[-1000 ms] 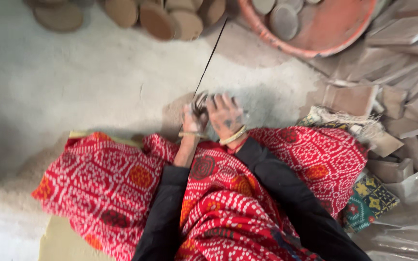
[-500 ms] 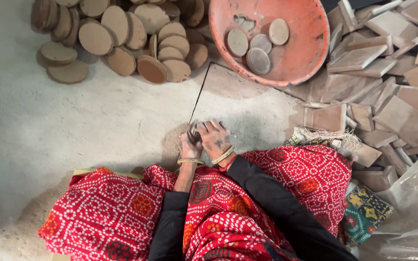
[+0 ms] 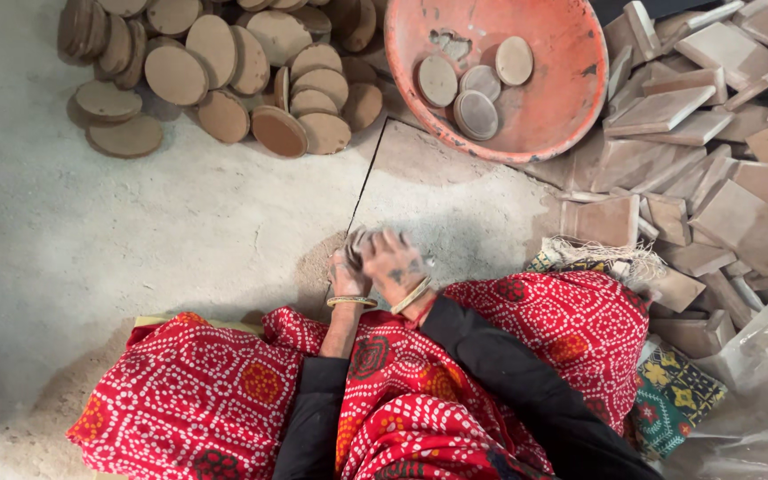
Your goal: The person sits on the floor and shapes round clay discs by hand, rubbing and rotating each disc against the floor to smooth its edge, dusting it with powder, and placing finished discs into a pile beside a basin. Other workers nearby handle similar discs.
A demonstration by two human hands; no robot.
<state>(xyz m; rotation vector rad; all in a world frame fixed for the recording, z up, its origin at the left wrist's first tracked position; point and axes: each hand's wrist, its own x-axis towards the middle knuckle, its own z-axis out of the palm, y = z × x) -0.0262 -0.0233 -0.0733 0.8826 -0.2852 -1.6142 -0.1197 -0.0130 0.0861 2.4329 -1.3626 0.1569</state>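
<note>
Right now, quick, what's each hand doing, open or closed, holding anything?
Left hand: curled against a small grey piece on the ground; grip unclear.
Right hand: fingers spread, pressing down on the same piece.

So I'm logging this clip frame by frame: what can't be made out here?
- Head view: what the left hand and right hand press; the hands cover it, with motion blur.
- Pile of clay discs: cut off by the top edge.
- Square tiles: run past the right edge.

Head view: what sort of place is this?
Probably a small clay or pottery workshop, worked on the floor: a heap of clay discs, a pile of square tiles, an orange basin holding more discs.
</note>
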